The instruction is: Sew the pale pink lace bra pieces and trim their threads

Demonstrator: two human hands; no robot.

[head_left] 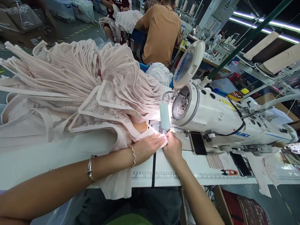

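Note:
A white sewing machine (217,118) stands on the right, its lit needle area partly hidden by a pale green guard (164,115). Just in front of the needle, my left hand (146,147) lies with its fingers flat on a pale pink fabric piece (150,133), pressing it to the machine bed. Close beside it, my right hand (172,147) pinches the edge of the same fabric between thumb and fingers. The fabric runs left into a large heap of pale pink lace-trimmed garments (117,97) across the table.
A phone (198,143) lies right of my right hand, with orange-handled thread snips (229,172) and another dark phone (240,164) farther along. A ruler strip (187,176) lines the table's front edge. Ahead sits a person in a brown shirt (161,31).

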